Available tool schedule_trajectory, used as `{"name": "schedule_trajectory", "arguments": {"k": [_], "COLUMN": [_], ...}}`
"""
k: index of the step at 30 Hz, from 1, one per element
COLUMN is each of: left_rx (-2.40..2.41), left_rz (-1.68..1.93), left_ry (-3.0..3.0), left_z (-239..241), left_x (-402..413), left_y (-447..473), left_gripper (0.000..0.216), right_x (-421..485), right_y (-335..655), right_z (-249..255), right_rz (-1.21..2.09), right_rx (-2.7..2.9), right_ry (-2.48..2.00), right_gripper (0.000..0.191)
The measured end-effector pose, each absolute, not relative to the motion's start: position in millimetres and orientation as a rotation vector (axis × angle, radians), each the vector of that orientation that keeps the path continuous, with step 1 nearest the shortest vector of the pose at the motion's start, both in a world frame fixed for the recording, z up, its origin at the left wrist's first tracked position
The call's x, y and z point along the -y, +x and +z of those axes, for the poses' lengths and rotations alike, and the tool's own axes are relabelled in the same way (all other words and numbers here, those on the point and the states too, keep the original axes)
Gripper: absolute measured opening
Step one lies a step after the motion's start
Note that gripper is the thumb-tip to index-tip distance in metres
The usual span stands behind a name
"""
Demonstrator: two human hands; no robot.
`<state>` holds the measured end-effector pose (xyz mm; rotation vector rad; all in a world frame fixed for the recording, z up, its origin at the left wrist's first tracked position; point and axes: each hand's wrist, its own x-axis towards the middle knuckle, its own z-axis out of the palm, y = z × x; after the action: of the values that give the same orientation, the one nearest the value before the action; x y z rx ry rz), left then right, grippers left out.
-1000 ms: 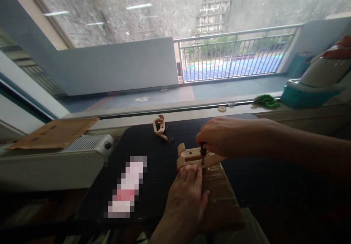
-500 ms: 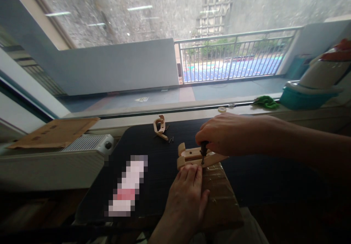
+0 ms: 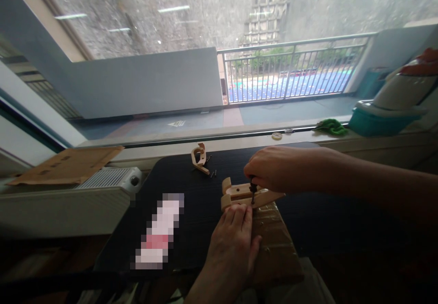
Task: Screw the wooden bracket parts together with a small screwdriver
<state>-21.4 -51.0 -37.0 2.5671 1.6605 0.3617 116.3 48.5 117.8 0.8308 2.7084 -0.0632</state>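
Observation:
My right hand [image 3: 270, 169] is closed round a dark screwdriver [image 3: 253, 186], held upright with its tip on a light wooden assembly [image 3: 246, 201]. Two rounded blocks stand at the assembly's left end, and a hole shows in its far bar. My left hand [image 3: 232, 240] holds the near edge of the wood, its fingertips close to the screwdriver tip; what the thumb side grips is partly hidden. Under the wood sits a taped brown cardboard box [image 3: 277, 249]. Further off lie a loose curved wooden piece [image 3: 198, 158] and several small screws [image 3: 213, 174].
The dark table [image 3: 185, 231] carries a blurred-out pinkish item [image 3: 159, 231] on its left. Behind it, the window sill holds a tape roll [image 3: 277, 136], a green cloth [image 3: 330, 127] and a teal tub [image 3: 383, 121]. A radiator [image 3: 112, 177] with flat cardboard [image 3: 68, 165] stands left.
My right hand has tilted and sunk slightly on the screwdriver, whose tip stays at the same spot. My left hand and the wooden assembly have hardly moved.

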Motion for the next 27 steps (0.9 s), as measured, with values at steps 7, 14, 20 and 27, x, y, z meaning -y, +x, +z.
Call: {"name": "schedule_trajectory", "arguments": {"k": [7, 14, 20, 27], "left_rx": [-1.663, -1.658, -1.639, -1.650], "left_rz": [0.381, 0.411, 0.432, 0.420], "left_ry": [2.568, 2.569, 2.584, 2.577], "left_z": [-35, -37, -39, -37], "left_x": [51, 51, 52, 51], "left_y": [-21, -22, -22, -22], "left_gripper": [0.050, 0.050, 0.050, 0.049], "right_x": [-45, -46, -51, -50], "right_y": [118, 119, 121, 121], "right_z": [130, 125, 116, 121], "right_rz": [-0.003, -0.069, -0.063, -0.100], "right_rx": [-2.729, -2.699, -2.733, -2.662], "right_ry": [0.839, 0.682, 0.688, 0.812], "right_gripper": [0.016, 0.014, 0.014, 0.016]}}
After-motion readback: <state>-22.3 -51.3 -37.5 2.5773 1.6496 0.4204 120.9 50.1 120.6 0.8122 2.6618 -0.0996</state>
